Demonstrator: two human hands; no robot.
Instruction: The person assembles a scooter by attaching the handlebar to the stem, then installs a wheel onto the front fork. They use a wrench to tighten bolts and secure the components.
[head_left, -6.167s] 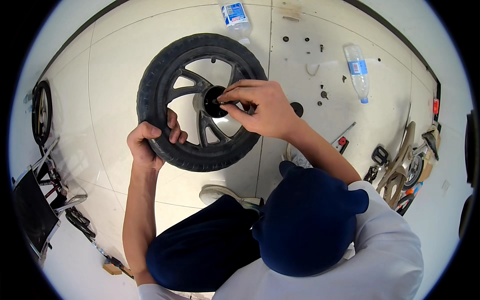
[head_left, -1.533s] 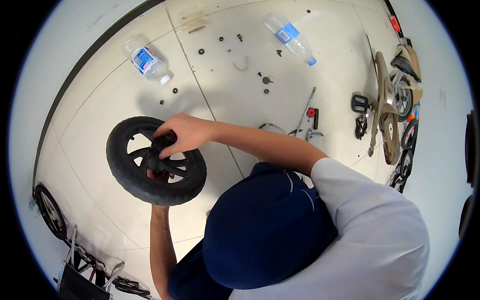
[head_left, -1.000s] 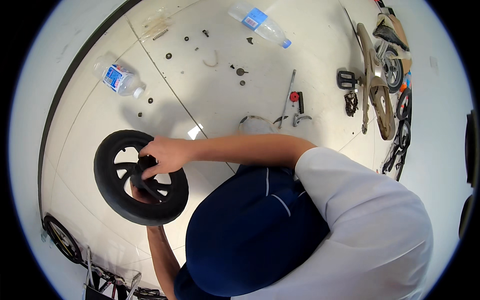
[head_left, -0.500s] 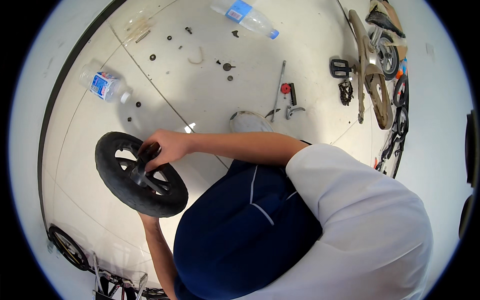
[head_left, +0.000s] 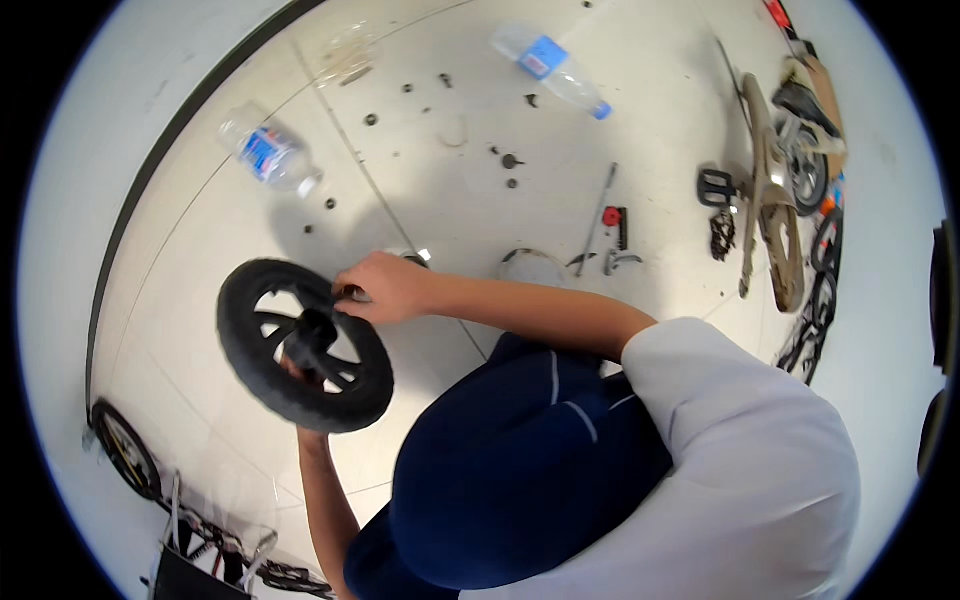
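Observation:
A black spoked wheel with a thick tyre [head_left: 243, 335] is held up, tilted, above the floor. My left hand [head_left: 303, 374] grips it from behind and below; part of it shows between the spokes, and the tyre hides the rest. The dark hub [head_left: 316, 330] sticks out toward me. My right hand [head_left: 388, 288] is at the upper right edge of the wheel, beside the tyre, its thumb and fingers pinched together. What the pinch holds, if anything, is too small and blurred to name.
Two clear plastic bottles, one [head_left: 268, 152] left and one [head_left: 555, 68] farther off, lie on the tiled floor among several small dark parts. A long rod [head_left: 600, 218] and a red knob [head_left: 611, 216] lie ahead. A beige frame [head_left: 770, 190] with a pedal [head_left: 716, 187] stands at right.
My right hand has drawn back from the hub to the wheel's upper right edge. The hub now shows uncovered. The whole view has shifted, and the wheel remains in my left hand.

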